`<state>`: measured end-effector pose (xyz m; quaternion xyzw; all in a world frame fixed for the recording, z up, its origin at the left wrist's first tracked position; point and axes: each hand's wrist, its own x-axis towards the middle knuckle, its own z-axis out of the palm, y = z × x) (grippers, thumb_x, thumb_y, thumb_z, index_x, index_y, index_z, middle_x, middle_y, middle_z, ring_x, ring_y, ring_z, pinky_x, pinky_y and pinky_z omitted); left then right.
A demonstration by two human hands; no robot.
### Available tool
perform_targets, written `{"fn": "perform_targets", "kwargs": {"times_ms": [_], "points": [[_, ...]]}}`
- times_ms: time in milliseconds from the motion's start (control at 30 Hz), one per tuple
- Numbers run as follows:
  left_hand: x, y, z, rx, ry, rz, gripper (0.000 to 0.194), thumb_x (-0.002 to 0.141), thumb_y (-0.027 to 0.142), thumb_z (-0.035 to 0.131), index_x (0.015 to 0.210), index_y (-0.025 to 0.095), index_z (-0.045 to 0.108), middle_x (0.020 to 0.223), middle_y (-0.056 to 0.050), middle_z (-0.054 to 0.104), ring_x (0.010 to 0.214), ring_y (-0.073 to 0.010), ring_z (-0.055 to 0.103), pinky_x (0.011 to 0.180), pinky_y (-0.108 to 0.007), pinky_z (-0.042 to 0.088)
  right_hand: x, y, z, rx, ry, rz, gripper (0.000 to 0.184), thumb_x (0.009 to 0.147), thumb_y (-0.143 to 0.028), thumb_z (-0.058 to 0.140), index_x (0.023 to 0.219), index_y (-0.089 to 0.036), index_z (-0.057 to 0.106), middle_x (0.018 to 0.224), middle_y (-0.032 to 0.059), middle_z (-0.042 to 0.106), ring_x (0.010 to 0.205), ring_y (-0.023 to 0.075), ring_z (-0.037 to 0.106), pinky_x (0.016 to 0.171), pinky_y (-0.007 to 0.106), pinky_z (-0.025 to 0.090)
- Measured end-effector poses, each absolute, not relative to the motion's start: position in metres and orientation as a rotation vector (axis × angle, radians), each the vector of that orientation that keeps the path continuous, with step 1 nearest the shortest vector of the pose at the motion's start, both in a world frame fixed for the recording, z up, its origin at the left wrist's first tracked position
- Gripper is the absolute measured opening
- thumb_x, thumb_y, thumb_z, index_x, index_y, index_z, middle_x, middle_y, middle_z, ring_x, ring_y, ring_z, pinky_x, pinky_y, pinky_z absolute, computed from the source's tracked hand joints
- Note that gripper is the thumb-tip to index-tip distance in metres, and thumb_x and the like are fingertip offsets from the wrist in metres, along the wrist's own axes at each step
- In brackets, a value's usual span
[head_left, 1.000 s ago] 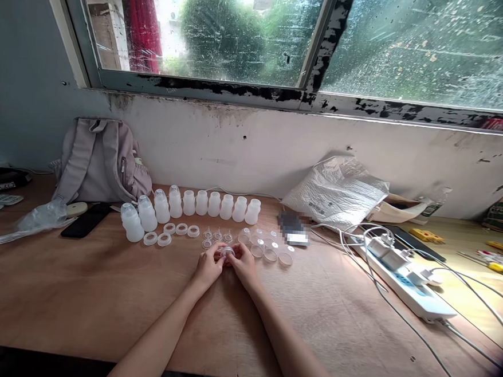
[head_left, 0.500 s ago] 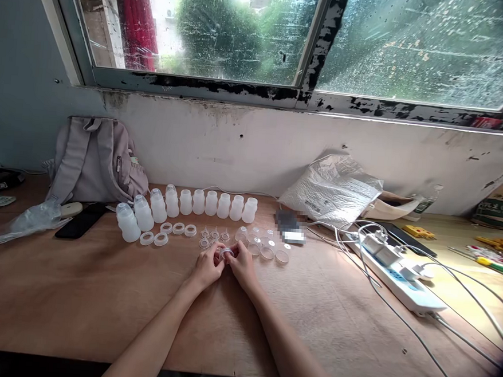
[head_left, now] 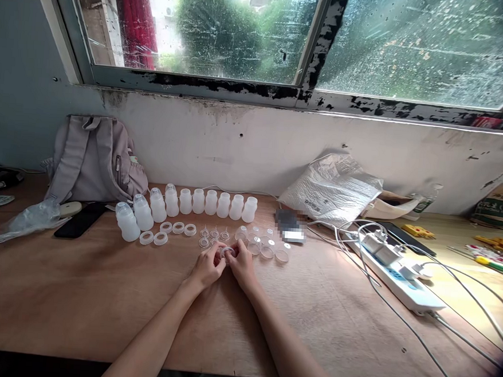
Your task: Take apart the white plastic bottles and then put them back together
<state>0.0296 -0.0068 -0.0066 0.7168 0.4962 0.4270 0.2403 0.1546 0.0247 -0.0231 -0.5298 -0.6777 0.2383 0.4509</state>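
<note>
My left hand (head_left: 207,265) and my right hand (head_left: 241,265) meet over the table, their fingers closed around a small whitish bottle collar ring (head_left: 227,250). Fingers cover much of it, so whether a teat sits inside I cannot tell. Just beyond my left hand lie several clear bottle teats (head_left: 214,233). Clear dome caps (head_left: 267,251) are spread beyond and to the right of my right hand. Loose white collar rings (head_left: 178,227) lie further left. Behind them stands a curved row of frosted baby bottles (head_left: 211,203), with some at the left end topped.
A grey backpack (head_left: 94,160), a black phone (head_left: 80,221) and a clear plastic bag (head_left: 34,219) are on the left. To the right, a silver pouch (head_left: 331,188) leans on the wall, and a white power strip (head_left: 400,279) trails cables across the table (head_left: 319,325).
Both hands stay in the same place, gripping the ring. The ring shows slightly more between the fingers now. Otherwise only a very slight shift of the view.
</note>
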Motion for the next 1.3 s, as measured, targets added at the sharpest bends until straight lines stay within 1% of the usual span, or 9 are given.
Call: {"fn": "perform_targets", "kwargs": {"times_ms": [167,300,433,567,833,933,1100,1200,1300], "points": [[0.033,-0.007,-0.008,1.927,1.456,1.192,0.020,0.072,0.016,0.044,0.090,0.022,0.050,0.062,0.003,0.055,0.059,-0.0113,0.052,0.060,-0.021,0.039,0.154,0.025,-0.024,-1.330,-1.706,0.562,0.012,0.067,-0.025,0.047,0.063,-0.021,0.037,0.056,-0.0040,0.046,0.052,0.0112,0.043,0.049,0.021,0.032],[0.036,-0.003,-0.012,1.859,1.572,1.190,0.016,0.076,0.019,0.041,0.088,0.021,0.052,0.062,0.002,0.057,0.060,-0.0125,0.054,0.062,-0.023,0.040,0.152,0.025,-0.025,-1.329,-1.749,0.519,0.008,0.068,-0.024,0.045,0.063,-0.020,0.039,0.058,-0.0027,0.049,0.053,0.0119,0.045,0.051,0.022,0.033],[0.037,0.001,-0.016,1.837,1.620,1.178,0.017,0.076,0.021,0.043,0.089,0.020,0.054,0.069,-0.001,0.061,0.065,-0.0139,0.057,0.065,-0.024,0.041,0.151,0.024,-0.026,-1.333,-1.754,0.504,0.005,0.068,-0.024,0.044,0.066,-0.020,0.042,0.059,-0.0017,0.052,0.055,0.0127,0.047,0.053,0.022,0.034],[0.036,0.001,-0.015,1.848,1.590,1.171,0.016,0.077,0.020,0.042,0.087,0.019,0.055,0.076,-0.002,0.063,0.069,-0.0138,0.057,0.066,-0.024,0.041,0.151,0.024,-0.023,-1.346,-1.727,0.573,0.003,0.066,-0.023,0.045,0.066,-0.020,0.046,0.058,-0.0018,0.052,0.054,0.0126,0.047,0.052,0.022,0.034],[0.037,-0.003,-0.014,1.915,1.496,1.265,0.018,0.074,0.015,0.043,0.088,0.020,0.053,0.075,-0.002,0.060,0.066,-0.0141,0.055,0.065,-0.025,0.041,0.155,0.024,-0.012,-1.287,-1.686,0.740,0.005,0.061,-0.022,0.048,0.065,-0.018,0.049,0.055,-0.0029,0.050,0.051,0.0119,0.045,0.050,0.022,0.034],[0.036,-0.006,-0.011,1.929,1.425,1.252,0.022,0.070,0.013,0.046,0.089,0.021,0.053,0.071,0.000,0.059,0.063,-0.0132,0.053,0.062,-0.024,0.041,0.156,0.023,-0.012,-1.287,-1.693,0.710,0.005,0.060,-0.019,0.046,0.064,-0.019,0.048,0.053,-0.0039,0.048,0.050,0.0116,0.044,0.048,0.021,0.033],[0.034,-0.010,-0.005,1.967,1.286,1.203,0.030,0.065,0.010,0.048,0.094,0.020,0.051,0.076,-0.001,0.057,0.062,-0.0112,0.051,0.059,-0.022,0.041,0.158,0.019,-0.014,-1.319,-1.720,0.598,0.009,0.060,-0.017,0.045,0.068,-0.020,0.047,0.053,-0.0051,0.046,0.049,0.0109,0.042,0.047,0.020,0.030],[0.035,-0.011,-0.004,1.941,1.241,1.223,0.027,0.068,0.014,0.048,0.094,0.020,0.052,0.081,-0.002,0.056,0.066,-0.0119,0.052,0.059,-0.022,0.042,0.159,0.017,-0.013,-1.324,-1.735,0.540,0.009,0.063,-0.019,0.045,0.071,-0.021,0.048,0.058,-0.0038,0.049,0.052,0.0116,0.044,0.048,0.021,0.031],[0.038,-0.013,-0.004,1.770,1.160,1.238,0.031,0.072,0.021,0.048,0.103,0.020,0.050,0.089,-0.004,0.055,0.062,-0.0105,0.053,0.055,-0.022,0.042,0.160,0.016,-0.009,-1.296,-1.731,0.449,0.010,0.067,-0.019,0.042,0.075,-0.020,0.049,0.069,-0.0005,0.054,0.060,0.0130,0.048,0.054,0.022,0.034]]}}
